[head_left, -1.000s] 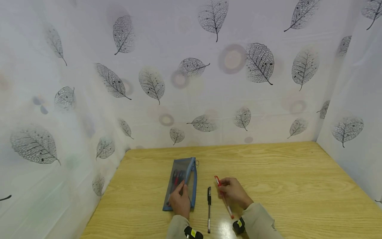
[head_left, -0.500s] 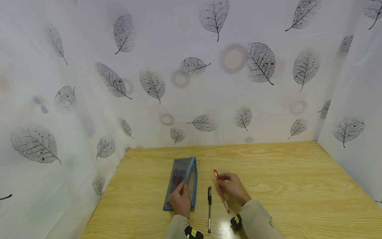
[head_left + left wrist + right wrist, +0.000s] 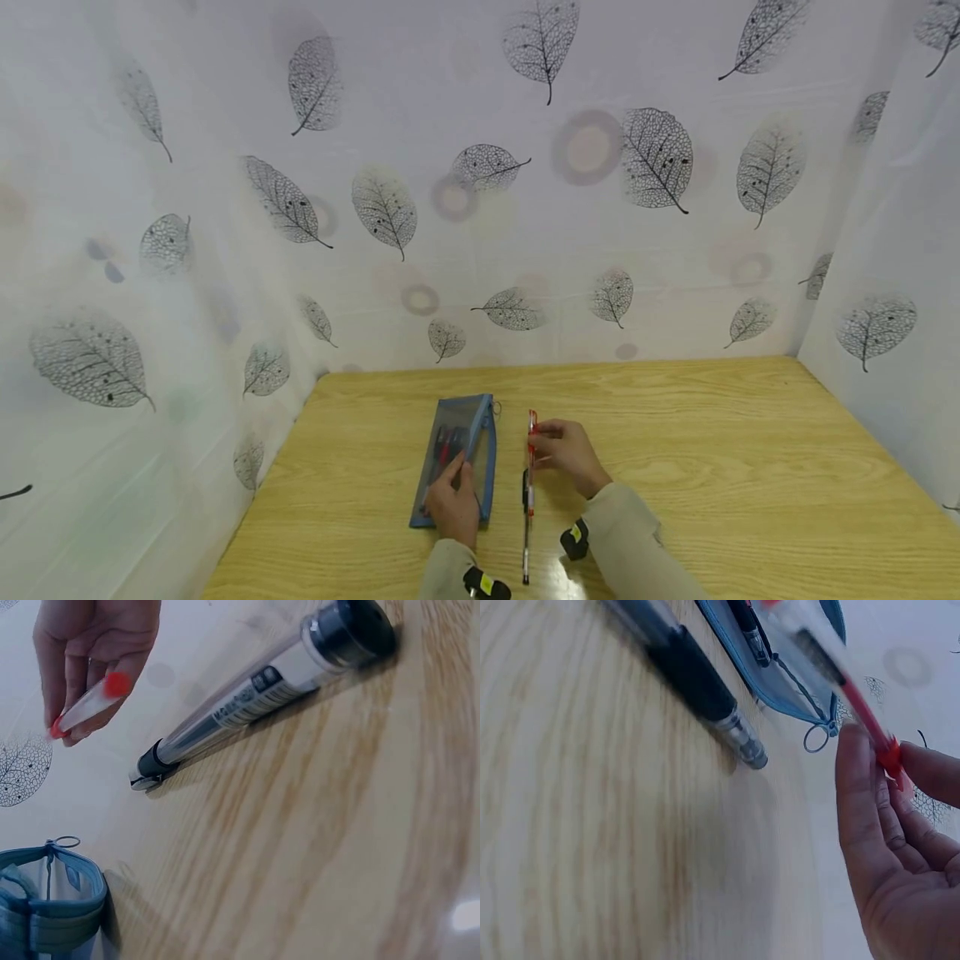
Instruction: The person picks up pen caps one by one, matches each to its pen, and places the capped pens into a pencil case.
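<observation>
In the head view my left hand (image 3: 454, 505) pinches the edge of a blue-trimmed mesh pencil pouch (image 3: 420, 500) lying on the table. Several pens (image 3: 447, 446) show through the mesh, one of them red. The pouch mouth (image 3: 67, 907) gapes in the left wrist view. My right hand (image 3: 570, 454) holds a red gel pen (image 3: 532, 425) near its cap, between thumb and fingers (image 3: 855, 780). That pen is raised over a black-capped clear pen (image 3: 526, 542), which lies on the table right of the pouch. From above, the red pen partly covers the black one.
The table (image 3: 712, 467) has a light wood grain. A pale curtain (image 3: 495, 242) with leaf prints stands behind it and along both sides. A small ring (image 3: 816, 739) hangs from the pouch's zip end. Dark wrist cameras (image 3: 575, 540) sit by both sleeves.
My right hand has moved left and away from me, bringing the red pen from a slant to nearly straight, above the black pen. The left hand and the pouch stay where they were.
</observation>
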Demonstrator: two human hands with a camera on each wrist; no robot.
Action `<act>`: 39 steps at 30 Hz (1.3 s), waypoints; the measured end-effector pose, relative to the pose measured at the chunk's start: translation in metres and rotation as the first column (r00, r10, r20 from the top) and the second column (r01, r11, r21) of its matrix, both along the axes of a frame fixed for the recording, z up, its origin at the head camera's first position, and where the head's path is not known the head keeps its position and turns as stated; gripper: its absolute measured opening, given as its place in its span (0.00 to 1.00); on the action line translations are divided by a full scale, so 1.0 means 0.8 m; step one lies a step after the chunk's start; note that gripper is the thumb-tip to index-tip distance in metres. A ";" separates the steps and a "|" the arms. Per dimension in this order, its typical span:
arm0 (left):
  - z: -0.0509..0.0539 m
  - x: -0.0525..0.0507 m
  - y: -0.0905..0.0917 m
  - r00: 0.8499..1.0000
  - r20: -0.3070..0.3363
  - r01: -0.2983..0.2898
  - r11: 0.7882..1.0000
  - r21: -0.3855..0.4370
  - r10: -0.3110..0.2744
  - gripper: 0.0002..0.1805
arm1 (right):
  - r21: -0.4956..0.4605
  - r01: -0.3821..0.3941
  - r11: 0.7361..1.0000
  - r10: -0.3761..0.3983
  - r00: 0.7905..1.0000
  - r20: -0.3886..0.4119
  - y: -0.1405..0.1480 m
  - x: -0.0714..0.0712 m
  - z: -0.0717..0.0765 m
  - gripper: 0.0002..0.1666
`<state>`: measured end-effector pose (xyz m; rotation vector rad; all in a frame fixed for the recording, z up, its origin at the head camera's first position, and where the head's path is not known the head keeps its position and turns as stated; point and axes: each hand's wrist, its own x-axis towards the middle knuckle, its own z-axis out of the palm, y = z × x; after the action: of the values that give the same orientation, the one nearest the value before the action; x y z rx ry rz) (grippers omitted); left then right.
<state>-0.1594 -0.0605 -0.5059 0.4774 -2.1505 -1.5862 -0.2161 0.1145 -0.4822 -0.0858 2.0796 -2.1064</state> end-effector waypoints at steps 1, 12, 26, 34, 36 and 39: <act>0.000 0.000 0.000 1.000 -0.003 -0.002 1.000 -0.003 0.002 0.13 | -0.013 0.001 1.000 -0.001 1.000 0.005 -0.003 -0.003 0.000 0.20; 0.001 0.000 0.001 1.000 0.011 -0.014 1.000 -0.017 0.015 0.13 | -0.014 0.047 0.999 -0.047 0.998 0.049 -0.044 -0.019 -0.008 0.14; 0.002 -0.003 0.002 0.999 0.040 -0.024 0.999 -0.022 0.025 0.13 | 0.000 0.018 1.000 -0.018 0.992 0.125 -0.081 -0.022 -0.026 0.14; 0.001 -0.003 0.001 0.998 0.054 -0.019 1.000 -0.020 0.020 0.13 | 0.037 -0.074 0.997 0.070 0.993 0.098 -0.076 -0.016 -0.022 0.14; 0.000 -0.004 0.000 0.998 0.051 -0.026 0.999 -0.024 0.027 0.13 | 0.043 -0.078 0.996 0.073 0.992 0.098 -0.074 -0.016 -0.022 0.14; -0.001 -0.004 0.000 0.999 0.040 -0.028 0.999 -0.027 0.029 0.13 | 0.043 -0.076 0.996 0.071 0.992 0.103 -0.072 -0.016 -0.021 0.14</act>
<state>-0.1624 -0.0604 -0.5066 0.5345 -2.1816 -1.5437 -0.2287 0.0572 -0.4988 -0.0467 2.0342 -1.9758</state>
